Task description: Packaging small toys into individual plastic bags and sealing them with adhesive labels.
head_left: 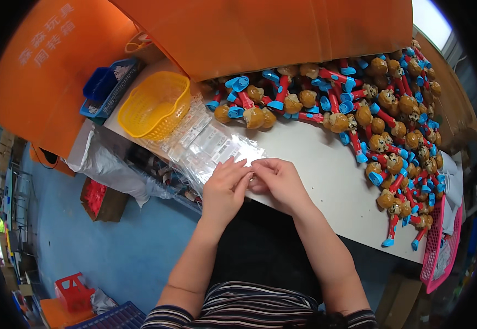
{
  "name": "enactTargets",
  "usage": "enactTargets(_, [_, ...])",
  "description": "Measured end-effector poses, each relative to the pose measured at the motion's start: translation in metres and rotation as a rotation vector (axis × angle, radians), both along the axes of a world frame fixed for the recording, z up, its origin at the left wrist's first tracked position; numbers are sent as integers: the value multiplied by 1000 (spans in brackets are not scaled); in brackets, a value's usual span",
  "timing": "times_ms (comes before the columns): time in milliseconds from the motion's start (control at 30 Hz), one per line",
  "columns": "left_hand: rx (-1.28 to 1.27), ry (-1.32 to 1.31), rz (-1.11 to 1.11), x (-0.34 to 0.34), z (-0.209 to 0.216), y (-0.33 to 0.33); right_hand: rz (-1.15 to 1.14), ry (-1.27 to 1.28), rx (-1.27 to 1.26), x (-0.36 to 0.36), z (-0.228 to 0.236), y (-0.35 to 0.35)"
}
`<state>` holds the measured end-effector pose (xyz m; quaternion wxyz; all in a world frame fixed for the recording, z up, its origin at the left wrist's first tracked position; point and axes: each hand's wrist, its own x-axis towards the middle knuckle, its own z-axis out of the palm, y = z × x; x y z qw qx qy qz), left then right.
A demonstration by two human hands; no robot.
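My two hands meet at the near edge of the white table, over a spread of clear printed plastic bags (216, 143). My left hand (224, 189) has some fingers stretched over the bags, while its thumb and index finger close together near the right fingertips. Bent inward, my right hand (279, 183) pinches at the same spot. Whatever lies between the fingertips is too small or hidden to make out. To the right is a heap of plastic toys (394, 129) with round brown heads, red shafts and blue ends.
A yellow basket (156, 107) stands left of the bags, beside a blue bin (109, 88). Orange panels (282, 33) rise at the back. A pink basket (441, 247) sits at the right edge. Below left, a box of red pieces (102, 200) rests on the blue floor.
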<state>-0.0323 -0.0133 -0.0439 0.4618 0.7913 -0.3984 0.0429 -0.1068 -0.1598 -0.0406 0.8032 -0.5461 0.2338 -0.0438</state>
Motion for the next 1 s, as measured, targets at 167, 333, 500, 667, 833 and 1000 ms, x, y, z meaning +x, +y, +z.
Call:
enactTargets(167, [-83,158,61,-7,11,5,-98,61,-9,-1,4,4])
enactTargets(333, [54,40,-68,-28,12,-13,-228,-5,-108,-10,-6,2])
enactTargets(500, [122,-27,-66,-46,13,-29,-328,-36,-132,-20,-9,-1])
enactTargets(667, [172,-108,87,-48,-5,-33,-316,-35,-341,-25,-12,8])
enactTargets(833, [-22,-78,127,-53,-18,-36,-110,35,-511,-43,4,-3])
enactTargets(1000, [158,-173,94,-58,-18,-20,-548,36,-1014,-72,22,-61])
